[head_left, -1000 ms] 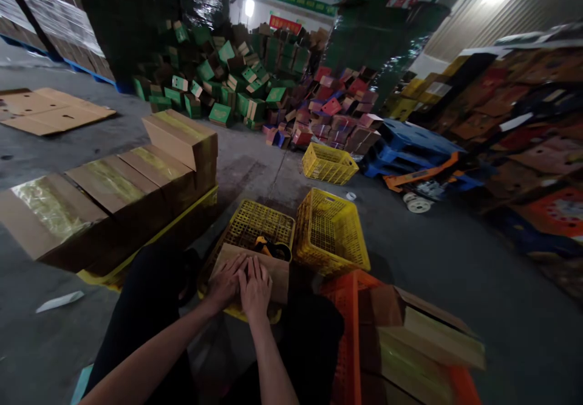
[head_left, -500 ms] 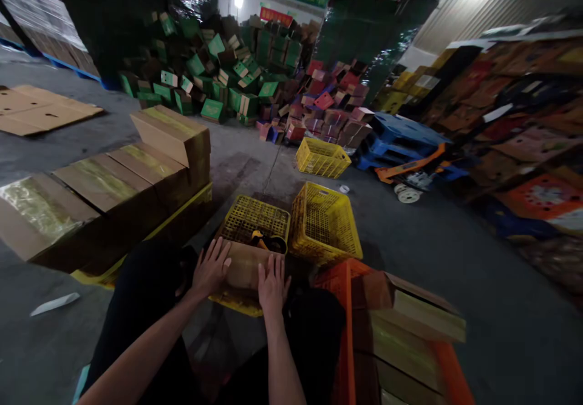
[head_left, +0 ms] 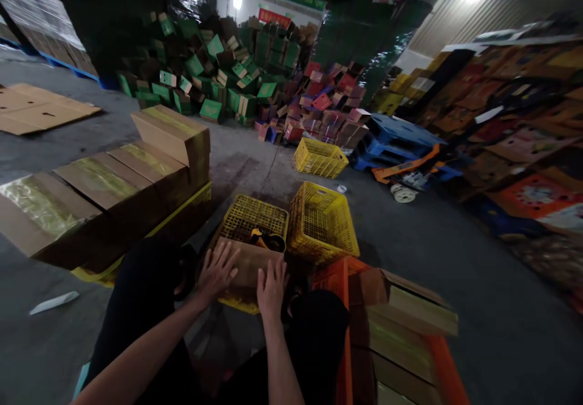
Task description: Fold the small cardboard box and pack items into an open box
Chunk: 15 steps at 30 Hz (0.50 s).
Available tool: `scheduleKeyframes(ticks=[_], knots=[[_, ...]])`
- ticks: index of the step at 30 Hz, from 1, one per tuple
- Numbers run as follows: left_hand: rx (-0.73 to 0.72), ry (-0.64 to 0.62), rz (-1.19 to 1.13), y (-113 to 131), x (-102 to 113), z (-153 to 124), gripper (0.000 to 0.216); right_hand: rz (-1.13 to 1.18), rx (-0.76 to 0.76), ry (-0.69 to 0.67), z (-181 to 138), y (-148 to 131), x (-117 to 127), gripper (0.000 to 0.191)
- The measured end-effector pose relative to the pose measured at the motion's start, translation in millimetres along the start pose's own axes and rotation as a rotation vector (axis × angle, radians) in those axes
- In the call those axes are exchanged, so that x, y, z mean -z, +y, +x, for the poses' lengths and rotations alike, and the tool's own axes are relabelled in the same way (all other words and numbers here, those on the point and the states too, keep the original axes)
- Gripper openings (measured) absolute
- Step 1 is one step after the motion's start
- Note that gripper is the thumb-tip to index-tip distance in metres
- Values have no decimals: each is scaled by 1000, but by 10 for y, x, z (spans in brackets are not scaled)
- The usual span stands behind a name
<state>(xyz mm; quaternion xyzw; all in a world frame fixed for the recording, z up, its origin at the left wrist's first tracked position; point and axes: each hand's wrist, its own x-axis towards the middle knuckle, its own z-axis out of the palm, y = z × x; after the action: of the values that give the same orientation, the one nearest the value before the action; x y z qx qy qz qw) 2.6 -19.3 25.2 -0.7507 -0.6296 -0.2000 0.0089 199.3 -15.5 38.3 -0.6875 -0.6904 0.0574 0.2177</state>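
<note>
A small brown cardboard box [head_left: 248, 262] rests on an upturned yellow crate [head_left: 252, 217] in front of my knees. My left hand [head_left: 217, 271] lies flat on the box's left end, fingers spread. Flat on its right end is my right hand [head_left: 272, 283], fingers stretched out and holding nothing. A yellow and black tape dispenser [head_left: 266, 239] lies on the crate just behind the box.
Taped brown boxes [head_left: 104, 183] line a yellow pallet on the left. A second yellow crate [head_left: 321, 223] stands tilted at right, an orange crate [head_left: 339, 280] with flat cartons [head_left: 410, 311] beside my right knee. Piles of green and red boxes [head_left: 255, 83] and a pallet jack [head_left: 405, 174] lie beyond.
My hands, together on the middle of the box one second ago, have slid apart to its two ends. The head view has shifted slightly.
</note>
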Motion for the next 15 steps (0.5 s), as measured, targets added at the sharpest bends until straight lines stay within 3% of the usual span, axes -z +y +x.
scheduleKeyframes(ticks=[3,6,11,15], knots=[[-123,-19,-41,124,35,-60,60,206,196,-47,-41,-122,53,53],[-203,-42,-56,183,52,-113,58,251,307,-94,-46,-211,147,47],[-257,-100,-59,181,26,-171,45,218,383,-185,-32,-252,273,36],[-222,-95,-52,141,-35,-184,52,264,433,-207,-42,-245,280,34]])
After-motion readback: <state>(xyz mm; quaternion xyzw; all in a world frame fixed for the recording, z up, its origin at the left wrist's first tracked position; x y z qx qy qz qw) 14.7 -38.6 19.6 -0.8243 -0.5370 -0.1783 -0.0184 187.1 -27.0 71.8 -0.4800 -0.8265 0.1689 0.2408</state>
